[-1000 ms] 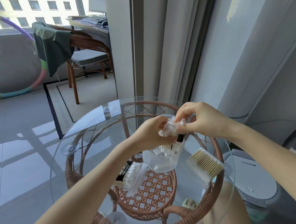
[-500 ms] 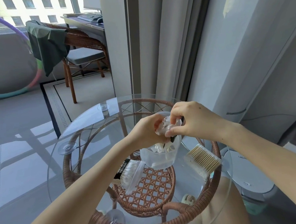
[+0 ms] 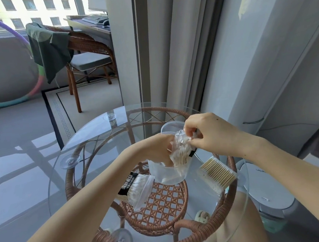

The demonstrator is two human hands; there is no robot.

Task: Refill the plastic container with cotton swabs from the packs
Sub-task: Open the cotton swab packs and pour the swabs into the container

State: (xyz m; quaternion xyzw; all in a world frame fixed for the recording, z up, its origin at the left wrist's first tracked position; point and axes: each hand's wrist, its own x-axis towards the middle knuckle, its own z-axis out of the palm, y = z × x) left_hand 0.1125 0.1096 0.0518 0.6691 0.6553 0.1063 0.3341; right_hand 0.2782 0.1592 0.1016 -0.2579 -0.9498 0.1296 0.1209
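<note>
On the round glass tabletop (image 3: 92, 144) the translucent plastic container (image 3: 168, 174) stands near the middle, with its clear round lid (image 3: 169, 127) lying just behind it. Directly above the container's mouth both hands meet — the left hand (image 3: 157, 149) on the left, the right hand (image 3: 208, 134) on the right — around a crinkled clear pack of white cotton swabs (image 3: 181, 151), its lower end reaching into the container. A sealed clear pack of white swabs with a black label (image 3: 136, 186) lies just left of and nearer than the container; a clear pack of wooden-stemmed swabs (image 3: 218, 173) lies to its right, near the tabletop's right edge.
</note>
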